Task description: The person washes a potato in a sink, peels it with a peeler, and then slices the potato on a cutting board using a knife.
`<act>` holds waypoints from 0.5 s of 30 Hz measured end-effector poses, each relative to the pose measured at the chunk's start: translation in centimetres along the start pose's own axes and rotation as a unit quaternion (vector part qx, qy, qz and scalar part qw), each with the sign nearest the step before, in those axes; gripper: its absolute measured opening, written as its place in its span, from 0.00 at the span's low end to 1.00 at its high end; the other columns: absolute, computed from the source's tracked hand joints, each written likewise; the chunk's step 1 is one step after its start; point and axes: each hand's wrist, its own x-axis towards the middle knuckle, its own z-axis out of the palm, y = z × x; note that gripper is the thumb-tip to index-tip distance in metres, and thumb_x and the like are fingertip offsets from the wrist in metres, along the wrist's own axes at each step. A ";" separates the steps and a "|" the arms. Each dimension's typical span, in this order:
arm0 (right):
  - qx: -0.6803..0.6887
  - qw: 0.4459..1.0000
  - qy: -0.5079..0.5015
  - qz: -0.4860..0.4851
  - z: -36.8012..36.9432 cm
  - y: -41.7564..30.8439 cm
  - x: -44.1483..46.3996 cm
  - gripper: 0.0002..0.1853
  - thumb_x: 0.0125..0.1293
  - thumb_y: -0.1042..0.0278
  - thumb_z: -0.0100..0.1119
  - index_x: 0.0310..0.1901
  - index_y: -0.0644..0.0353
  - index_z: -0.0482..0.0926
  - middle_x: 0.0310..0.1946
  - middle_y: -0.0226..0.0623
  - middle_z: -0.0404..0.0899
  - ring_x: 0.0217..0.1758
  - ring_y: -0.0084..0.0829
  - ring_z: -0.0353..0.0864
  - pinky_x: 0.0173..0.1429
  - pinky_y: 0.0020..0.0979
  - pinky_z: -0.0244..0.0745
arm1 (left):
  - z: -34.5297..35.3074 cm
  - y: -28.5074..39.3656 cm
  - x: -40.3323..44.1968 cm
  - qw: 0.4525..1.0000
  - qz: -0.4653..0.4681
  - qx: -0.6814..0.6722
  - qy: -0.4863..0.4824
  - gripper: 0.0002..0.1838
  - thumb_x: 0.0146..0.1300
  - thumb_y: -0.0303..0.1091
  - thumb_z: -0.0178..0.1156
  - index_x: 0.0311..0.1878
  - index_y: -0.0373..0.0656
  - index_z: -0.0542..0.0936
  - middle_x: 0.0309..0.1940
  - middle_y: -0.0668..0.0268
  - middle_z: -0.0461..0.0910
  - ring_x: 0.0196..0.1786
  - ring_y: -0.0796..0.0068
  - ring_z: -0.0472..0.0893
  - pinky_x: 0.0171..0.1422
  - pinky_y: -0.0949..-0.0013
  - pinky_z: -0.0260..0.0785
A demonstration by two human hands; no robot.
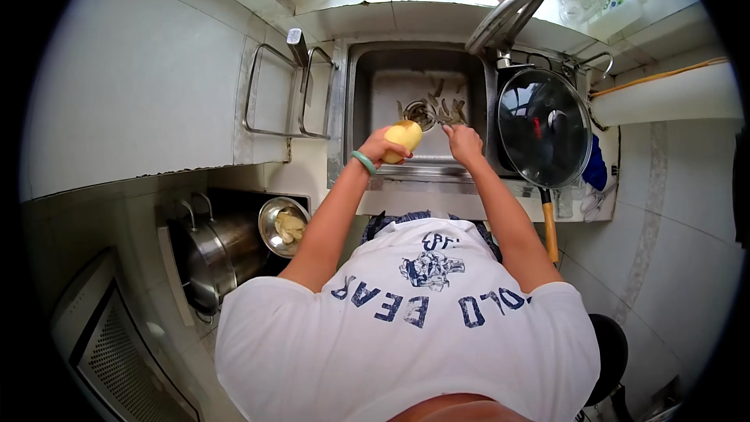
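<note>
A mostly peeled yellow potato (404, 135), with a brown patch at its upper end, rests in my left hand (380, 148), whose fingers wrap round it over the sink's near edge. My right hand (466, 144) is closed just to the right of the potato, apart from it, on a small tool (444, 120) that looks like a peeler; its shape is hard to make out. Below both hands is the steel sink (367, 78), where brown peelings (453, 108) lie around the drain.
A glass-lidded pan (544, 126) stands right of the sink, its wooden handle pointing towards me. At the lower left are a metal bowl (269, 219) with pale pieces and a large pot (223, 254). The faucet (508, 19) rises behind the sink.
</note>
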 end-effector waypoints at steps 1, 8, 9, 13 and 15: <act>0.033 0.999 0.000 0.019 -0.9 -0.6 -0.2 0.24 0.66 0.44 0.46 0.31 0.59 0.80 0.31 0.53 0.79 0.40 0.54 0.78 0.44 0.50 0.71 | -0.2 -0.3 0.2 0.999 0.009 0.011 0.032 0.29 0.42 0.17 0.64 0.51 0.40 0.70 0.37 0.61 0.77 0.36 0.69 0.81 0.31 0.69 0.76; 0.041 0.996 0.009 -0.083 -1.9 -4.4 -4.7 0.20 0.66 0.48 0.48 0.34 0.58 0.80 0.26 0.51 0.79 0.34 0.54 0.79 0.38 0.50 0.73 | 0.7 -0.9 0.5 0.996 0.016 0.023 0.088 0.24 0.40 0.18 0.65 0.45 0.38 0.73 0.33 0.62 0.78 0.33 0.69 0.82 0.31 0.68 0.77; 0.025 0.996 -0.002 -0.081 -2.0 -4.6 -5.1 0.20 0.66 0.48 0.48 0.33 0.58 0.80 0.27 0.51 0.79 0.34 0.53 0.79 0.38 0.49 0.73 | 1.0 -0.8 0.3 0.994 0.020 0.023 0.100 0.23 0.39 0.18 0.65 0.44 0.38 0.74 0.32 0.62 0.78 0.32 0.69 0.82 0.31 0.67 0.77; 0.005 0.998 0.002 -0.055 -1.2 -3.0 -3.1 0.21 0.66 0.47 0.47 0.33 0.58 0.81 0.31 0.51 0.80 0.38 0.52 0.79 0.41 0.49 0.73 | 1.1 -1.4 0.6 0.993 0.020 0.029 0.113 0.25 0.37 0.17 0.66 0.45 0.38 0.74 0.32 0.62 0.78 0.32 0.69 0.82 0.31 0.67 0.77; 0.011 1.000 -0.017 0.003 -0.6 -0.6 -1.5 0.22 0.66 0.46 0.47 0.33 0.58 0.81 0.33 0.52 0.80 0.39 0.53 0.79 0.43 0.49 0.73 | 1.2 -1.2 0.4 0.996 0.040 0.050 0.066 0.28 0.36 0.16 0.65 0.46 0.38 0.73 0.32 0.62 0.78 0.32 0.68 0.81 0.31 0.68 0.76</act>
